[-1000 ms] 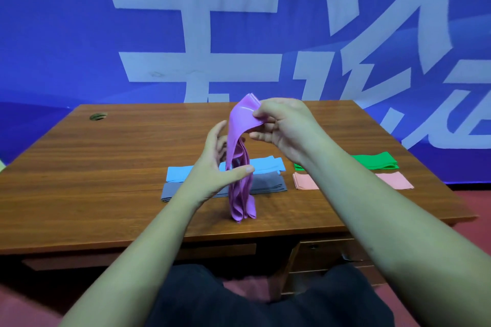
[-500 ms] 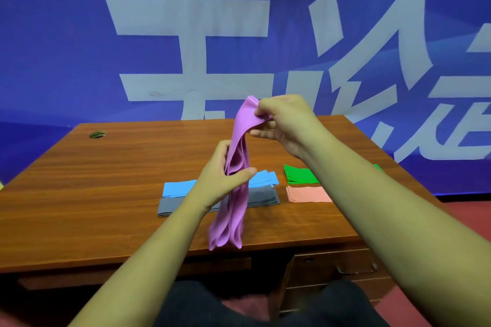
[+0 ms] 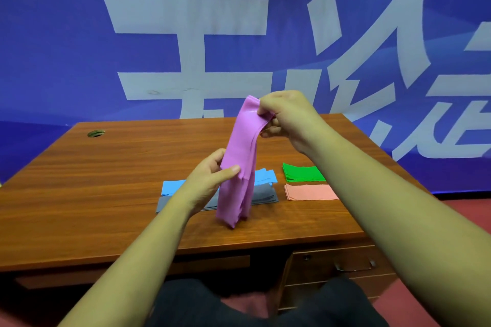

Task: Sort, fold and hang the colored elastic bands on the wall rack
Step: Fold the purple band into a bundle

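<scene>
A folded purple elastic band (image 3: 240,162) hangs upright above the wooden desk (image 3: 106,188). My right hand (image 3: 287,117) pinches its top end. My left hand (image 3: 210,180) grips it around the middle, thumb in front. Its lower end dangles just above the desk. Behind it lie a folded light blue band (image 3: 172,187) and a grey band (image 3: 265,194), both partly hidden by my left hand and the purple band. To the right sit a folded green band (image 3: 301,172) and a pink band (image 3: 309,192). No wall rack is in view.
A blue banner (image 3: 79,34) with large white characters stands right behind the desk. A cable hole (image 3: 96,133) is at the desk's far left. A drawer with a handle (image 3: 353,264) is under the right front edge. My dark-trousered lap is below.
The view tilted and the desk shifted in frame. The purple band's lower end swung from the front left back under my hands, and my left hand slid a little along it.
</scene>
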The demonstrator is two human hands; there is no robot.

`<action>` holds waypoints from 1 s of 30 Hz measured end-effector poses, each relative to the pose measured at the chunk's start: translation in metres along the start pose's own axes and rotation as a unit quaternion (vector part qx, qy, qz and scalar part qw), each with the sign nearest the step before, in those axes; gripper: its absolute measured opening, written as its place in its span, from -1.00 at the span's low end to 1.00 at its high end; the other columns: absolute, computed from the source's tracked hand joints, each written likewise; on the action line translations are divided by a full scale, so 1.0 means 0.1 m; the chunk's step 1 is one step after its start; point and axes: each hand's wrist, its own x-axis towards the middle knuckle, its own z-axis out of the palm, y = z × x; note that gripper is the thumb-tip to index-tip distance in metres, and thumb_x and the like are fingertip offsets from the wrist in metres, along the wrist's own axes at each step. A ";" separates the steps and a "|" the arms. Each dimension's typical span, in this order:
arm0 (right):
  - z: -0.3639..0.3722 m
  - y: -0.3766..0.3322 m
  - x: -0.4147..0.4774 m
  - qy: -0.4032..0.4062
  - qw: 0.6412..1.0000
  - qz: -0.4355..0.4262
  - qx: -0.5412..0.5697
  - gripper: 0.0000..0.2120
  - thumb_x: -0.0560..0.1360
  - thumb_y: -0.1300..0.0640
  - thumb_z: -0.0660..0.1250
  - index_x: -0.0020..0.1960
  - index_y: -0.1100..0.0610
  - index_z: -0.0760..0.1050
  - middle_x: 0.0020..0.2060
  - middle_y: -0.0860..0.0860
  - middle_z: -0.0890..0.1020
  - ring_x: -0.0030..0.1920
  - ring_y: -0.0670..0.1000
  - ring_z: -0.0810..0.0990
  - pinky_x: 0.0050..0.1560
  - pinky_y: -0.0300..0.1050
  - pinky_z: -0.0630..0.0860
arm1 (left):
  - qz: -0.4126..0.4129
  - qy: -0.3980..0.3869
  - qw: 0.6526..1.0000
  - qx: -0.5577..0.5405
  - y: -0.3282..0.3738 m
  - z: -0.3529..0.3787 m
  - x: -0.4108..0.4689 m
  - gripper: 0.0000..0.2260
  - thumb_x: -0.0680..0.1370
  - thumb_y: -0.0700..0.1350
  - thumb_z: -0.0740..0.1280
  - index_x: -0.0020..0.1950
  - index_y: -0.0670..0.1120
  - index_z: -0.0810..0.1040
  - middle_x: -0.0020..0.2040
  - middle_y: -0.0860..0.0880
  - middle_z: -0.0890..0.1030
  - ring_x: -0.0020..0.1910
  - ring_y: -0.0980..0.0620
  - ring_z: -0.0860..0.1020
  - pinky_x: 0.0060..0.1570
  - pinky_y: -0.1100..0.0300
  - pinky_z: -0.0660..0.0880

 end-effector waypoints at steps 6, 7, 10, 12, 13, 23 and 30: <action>0.05 0.02 0.03 -0.035 0.997 -0.047 -0.041 -0.81 0.44 0.32 0.24 -0.07 0.23 0.62 -0.36 0.06 0.54 -0.35 0.01 0.49 -0.36 -0.13 0.52 | 0.050 0.017 0.994 0.097 0.06 -0.02 -0.01 -0.58 0.41 0.00 0.49 0.25 0.11 0.55 0.17 0.03 0.65 0.13 0.08 0.60 0.18 0.01 0.53; 0.06 0.02 0.03 -0.041 0.997 -0.052 -0.036 -0.80 0.44 0.32 0.24 -0.06 0.22 0.63 -0.35 0.07 0.53 -0.35 0.01 0.47 -0.37 -0.14 0.51 | 0.054 0.023 0.994 0.094 0.07 -0.02 -0.03 -0.59 0.41 -0.02 0.50 0.24 0.08 0.56 0.15 0.04 0.65 0.11 0.09 0.60 0.16 0.04 0.54; 0.07 0.03 0.04 -0.060 0.997 -0.049 -0.008 -0.79 0.45 0.33 0.24 -0.08 0.18 0.63 -0.36 0.05 0.52 -0.37 -0.01 0.47 -0.37 -0.17 0.50 | 0.049 0.032 0.993 0.104 0.07 0.01 -0.09 -0.69 0.38 0.04 0.49 0.10 0.08 0.62 0.01 0.11 0.67 -0.02 0.14 0.60 0.03 0.16 0.53; 0.07 0.06 0.06 -0.061 0.997 -0.035 0.011 -0.80 0.46 0.33 0.23 -0.09 0.18 0.62 -0.34 0.07 0.53 -0.34 0.00 0.49 -0.33 -0.16 0.51 | 0.032 0.032 0.995 0.095 0.06 0.02 -0.13 -0.73 0.35 0.12 0.48 0.01 0.11 0.64 -0.04 0.10 0.67 -0.06 0.11 0.59 -0.01 0.14 0.52; 0.07 0.08 0.08 -0.052 0.998 -0.026 0.022 -0.82 0.46 0.33 0.23 -0.10 0.20 0.61 -0.31 0.10 0.51 -0.31 0.04 0.49 -0.31 -0.15 0.51 | 0.023 0.026 0.996 0.077 0.04 0.02 -0.15 -0.71 0.35 0.13 0.47 0.03 0.10 0.63 0.00 0.05 0.67 -0.03 0.07 0.59 0.01 0.09 0.53; -0.05 0.41 0.20 0.081 0.980 0.107 0.150 -0.92 0.47 0.33 0.22 -0.17 0.21 0.44 -0.26 0.14 0.50 -0.24 0.09 0.59 -0.11 0.06 0.63 | 0.015 0.022 1.000 0.004 0.04 -0.02 -0.21 -0.66 0.38 0.02 0.46 0.14 0.00 0.65 0.09 -0.04 0.66 0.08 0.01 0.56 0.17 0.03 0.45; 0.01 0.91 0.07 -0.005 0.945 0.301 0.131 -0.91 0.49 0.31 0.20 -0.16 0.26 0.45 -0.45 0.13 0.57 -0.48 0.03 0.53 -0.41 -0.17 0.54 | 0.046 0.084 0.995 -0.006 0.17 0.00 -0.15 -0.76 0.47 -0.14 0.46 0.13 -0.04 0.66 0.06 -0.05 0.69 0.05 0.04 0.59 0.13 0.05 0.48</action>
